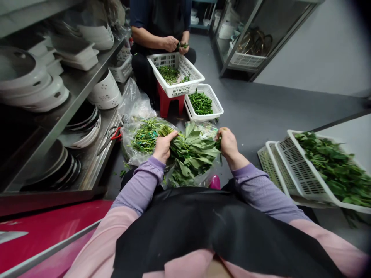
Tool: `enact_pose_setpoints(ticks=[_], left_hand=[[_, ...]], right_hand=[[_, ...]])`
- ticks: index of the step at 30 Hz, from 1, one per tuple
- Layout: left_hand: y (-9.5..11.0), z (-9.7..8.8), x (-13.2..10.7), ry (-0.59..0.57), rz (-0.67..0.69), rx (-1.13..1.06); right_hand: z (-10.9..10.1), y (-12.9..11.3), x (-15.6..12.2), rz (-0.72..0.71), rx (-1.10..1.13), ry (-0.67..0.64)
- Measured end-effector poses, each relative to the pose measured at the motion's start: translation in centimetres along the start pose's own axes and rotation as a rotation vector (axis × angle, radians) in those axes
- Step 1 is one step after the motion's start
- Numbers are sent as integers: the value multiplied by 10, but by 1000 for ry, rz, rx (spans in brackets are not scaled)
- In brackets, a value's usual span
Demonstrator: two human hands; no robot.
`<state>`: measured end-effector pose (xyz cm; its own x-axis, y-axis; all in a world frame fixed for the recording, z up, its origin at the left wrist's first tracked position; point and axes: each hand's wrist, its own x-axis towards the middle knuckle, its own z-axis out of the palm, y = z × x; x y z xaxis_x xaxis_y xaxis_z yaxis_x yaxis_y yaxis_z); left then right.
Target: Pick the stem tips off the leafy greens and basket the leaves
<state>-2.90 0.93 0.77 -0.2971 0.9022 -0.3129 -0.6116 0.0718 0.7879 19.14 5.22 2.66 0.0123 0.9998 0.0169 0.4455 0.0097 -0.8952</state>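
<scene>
In my left hand is a bunch of leafy greens, gripped by the stems with the leaves fanned out to the right. My right hand is closed at the leaf ends on the right side, with a bit of dark green leaf showing below the fingers. Under and left of the bunch, a clear plastic bag lies spread on the floor, with cut green stems on it. The right fingertips are partly hidden.
Opposite sits a co-worker, hands over a white basket on a red stool. Green peppers fill a lower basket. Leafy greens heap a basket at right. Left, a metal shelf holds dishes and scissors.
</scene>
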Motion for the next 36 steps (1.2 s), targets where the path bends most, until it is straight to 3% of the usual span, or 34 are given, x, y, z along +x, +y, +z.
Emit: enact_pose_setpoints(ticks=[2,3,7,10,13,17,19,23,26,32,36], left_hand=[[-1,0,2,-51,-130,-2],[-2,0,2,-83,-172,1],[-3,2,-3,-184,-205,11],[-4,2,-4,-177,-173,0],[-6,0,-2,-157,-185,1],[-8,-1,2,-131,-200,-2],[-9,-1,2,-105,-196,-3],[-13,2,1,-58,-179,-16],[-16,3,-1,-30,-164,-11],[-13,0,-1,-5,90,84],[-13,0,-3,-9,285,194]], right_hand=[[-11,-19,-7,-156,-52,88],[-12,-30,-11,-218,-89,51],[12,-55,-24,-284,-268,-415],[42,-44,-26,-205,-351,-554],[62,-25,-26,-138,-391,-451],[60,-19,-21,-148,-316,-373],[51,-22,-17,-135,-239,-442],[39,-29,-14,21,-106,-629],[39,-33,-17,73,-135,-675],[59,-37,-22,21,-101,-510],[86,-33,-21,151,114,-328]])
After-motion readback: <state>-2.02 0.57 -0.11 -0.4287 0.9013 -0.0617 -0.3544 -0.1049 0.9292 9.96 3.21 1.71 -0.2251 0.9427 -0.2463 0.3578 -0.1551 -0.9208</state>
